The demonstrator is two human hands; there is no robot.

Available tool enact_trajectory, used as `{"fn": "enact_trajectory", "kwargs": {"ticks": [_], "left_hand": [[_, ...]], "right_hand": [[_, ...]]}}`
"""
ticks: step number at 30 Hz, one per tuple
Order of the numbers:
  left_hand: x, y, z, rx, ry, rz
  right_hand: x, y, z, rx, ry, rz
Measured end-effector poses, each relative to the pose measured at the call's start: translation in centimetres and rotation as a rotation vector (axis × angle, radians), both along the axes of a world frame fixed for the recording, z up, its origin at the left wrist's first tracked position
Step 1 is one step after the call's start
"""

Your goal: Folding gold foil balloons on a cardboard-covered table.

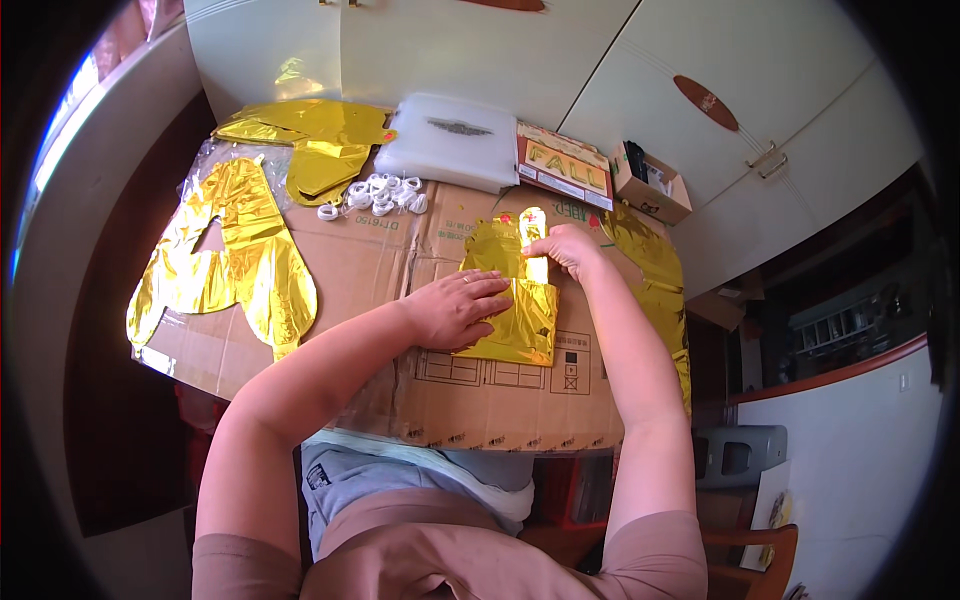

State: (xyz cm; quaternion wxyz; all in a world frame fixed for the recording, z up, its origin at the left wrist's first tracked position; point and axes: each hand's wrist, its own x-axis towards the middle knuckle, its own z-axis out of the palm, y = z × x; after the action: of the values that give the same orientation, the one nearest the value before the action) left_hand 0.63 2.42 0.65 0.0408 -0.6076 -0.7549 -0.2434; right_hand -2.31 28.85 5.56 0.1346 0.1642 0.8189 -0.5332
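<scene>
A gold foil balloon (pixel 525 325), deflated and partly folded, lies on the cardboard in front of me. My left hand (pixel 459 309) rests flat on its left side, fingers stretched out and a ring on one of them. With thumb and fingers closed, my right hand (pixel 567 248) grips the narrow folded strip at the balloon's upper right. Small red marks show at the far end of that strip and beside it. At the left, a second gold foil balloon (pixel 230 262) is spread out flat, shaped like a letter A.
A flattened cardboard sheet (pixel 350 258) covers the table. Further back are another gold foil piece (pixel 325 150), white string coils (pixel 383 193), a translucent stack of bags (pixel 450 145), a printed box (pixel 563 167) and a small open carton (pixel 652 187). Gold foil (pixel 650 265) drapes the right edge.
</scene>
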Motion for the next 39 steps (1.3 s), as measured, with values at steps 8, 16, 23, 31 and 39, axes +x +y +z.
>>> {"fn": "enact_trajectory", "kwargs": {"ticks": [8, 16, 23, 31, 39], "left_hand": [[0.2, -0.1, 0.0, -0.023, 0.017, 0.010], [0.2, -0.1, 0.0, -0.038, 0.012, 0.011], [0.2, -0.2, -0.2, 0.000, 0.030, 0.020], [0.3, -0.2, 0.0, -0.005, 0.028, 0.018], [0.3, -0.1, 0.2, -0.014, 0.043, 0.011]], "right_hand": [[0.4, -0.2, -1.9, 0.069, 0.190, 0.029], [1.1, -0.8, -0.6, -0.140, 0.128, 0.048], [1.4, -0.4, 0.6, -0.077, -0.092, 0.061], [1.8, -0.6, 0.5, -0.009, -0.062, 0.119], [0.2, -1.1, -0.7, -0.043, 0.031, 0.092]]}}
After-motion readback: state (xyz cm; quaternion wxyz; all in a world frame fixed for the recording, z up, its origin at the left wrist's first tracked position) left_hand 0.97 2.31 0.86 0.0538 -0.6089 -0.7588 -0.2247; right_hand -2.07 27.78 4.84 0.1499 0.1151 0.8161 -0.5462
